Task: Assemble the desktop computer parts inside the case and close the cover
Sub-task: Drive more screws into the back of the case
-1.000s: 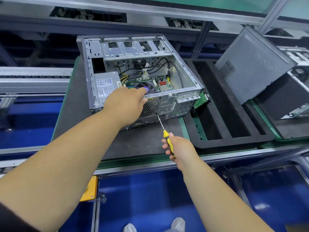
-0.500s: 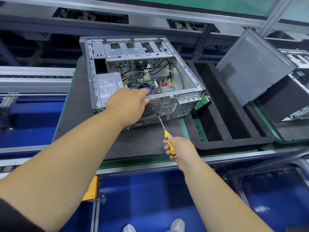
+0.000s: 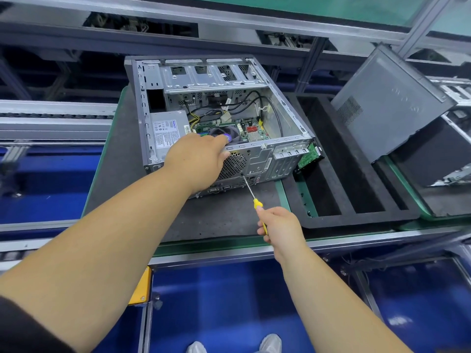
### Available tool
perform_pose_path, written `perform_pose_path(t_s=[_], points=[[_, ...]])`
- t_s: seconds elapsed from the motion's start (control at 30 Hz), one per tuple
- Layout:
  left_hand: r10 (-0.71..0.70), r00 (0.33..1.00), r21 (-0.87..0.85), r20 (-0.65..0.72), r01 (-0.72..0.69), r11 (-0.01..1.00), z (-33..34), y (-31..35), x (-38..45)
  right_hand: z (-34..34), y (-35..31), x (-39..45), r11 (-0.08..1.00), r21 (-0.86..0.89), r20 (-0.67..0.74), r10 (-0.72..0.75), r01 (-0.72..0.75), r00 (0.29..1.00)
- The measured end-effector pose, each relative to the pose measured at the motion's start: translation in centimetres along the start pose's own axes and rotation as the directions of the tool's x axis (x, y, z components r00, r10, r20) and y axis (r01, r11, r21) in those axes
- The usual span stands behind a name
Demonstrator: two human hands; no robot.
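— What colour is the case point(image 3: 204, 80)?
— Silvery grey metal, with a round patch of punched dots on its near panel. The board point(image 3: 251, 131) inside is green, with a red part; the cables are black and yellow.
— And the screwdriver point(image 3: 257, 202)?
— Yellow handle, silver shaft.
— The tabletop point(image 3: 122, 174)?
— A dark grey mat edged in green. Beside it sits a black foam tray point(image 3: 356, 200), and the cover point(image 3: 387, 103) is dark grey with a dotted vent patch.
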State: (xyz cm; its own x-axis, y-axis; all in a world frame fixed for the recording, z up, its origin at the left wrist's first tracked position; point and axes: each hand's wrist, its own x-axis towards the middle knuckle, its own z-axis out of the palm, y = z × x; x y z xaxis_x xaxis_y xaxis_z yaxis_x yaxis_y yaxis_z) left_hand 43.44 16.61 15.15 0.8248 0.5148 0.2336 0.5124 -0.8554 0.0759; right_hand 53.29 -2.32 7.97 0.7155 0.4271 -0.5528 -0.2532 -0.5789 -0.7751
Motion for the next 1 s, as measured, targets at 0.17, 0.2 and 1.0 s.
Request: perform_pose_path(t_s=[0.17,0.2,1.0], points=[[-0.001,1.000,0.009,0.005,0.001,1.000,-0.2,0.1,-0.1,0.4,-1.0,0.5,0.963,0.122,0.106,0.227,-0.239,0.968],[-0.001,1.000,0.011,0.006,0.001,1.000,-0.3,0.1,-0.1,0.4,-0.9,0.4,0.949,0.177,0.131,0.240,-0.261,0.962],[0.019,1.000,-0.008,-0.018,-0.019,1.000,0.3,-0.1,-0.1,0.7,-0.9,-0.1,0.978,0.129,0.027,0.163,-0.165,0.986]])
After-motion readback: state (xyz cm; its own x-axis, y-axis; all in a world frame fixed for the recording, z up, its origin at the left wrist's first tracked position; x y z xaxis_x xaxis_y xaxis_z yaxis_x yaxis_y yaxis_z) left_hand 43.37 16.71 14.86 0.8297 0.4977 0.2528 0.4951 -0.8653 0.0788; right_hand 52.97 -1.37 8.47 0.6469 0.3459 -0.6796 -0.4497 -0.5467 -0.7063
